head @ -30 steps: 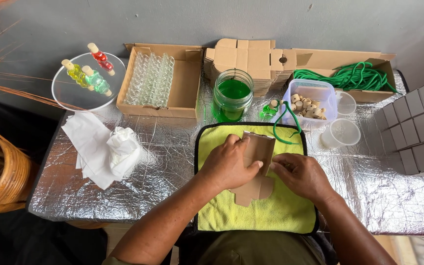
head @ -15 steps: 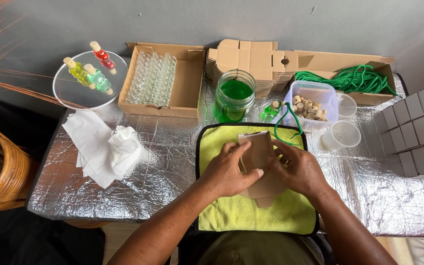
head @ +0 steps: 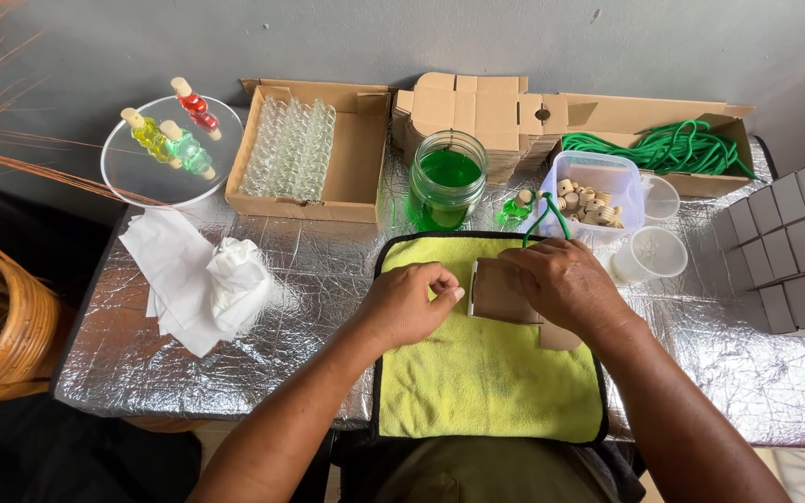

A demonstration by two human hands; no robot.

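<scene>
Both hands on small brown cardboard box (head: 500, 293): right hand (head: 566, 282) pressing down on top, left hand (head: 409, 303) pinching its left edge; yellow microfibre cloth (head: 477, 382) underneath.

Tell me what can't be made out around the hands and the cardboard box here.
Head view only:
- Cardboard box: its right part lies under the right hand, so its full shape is hidden.
- Left hand: fingertips curl at the box edge; the grip itself is hidden.
- Green cord: its lower end runs behind the right hand.
- Grey boxes: cut off by the right edge.
</scene>
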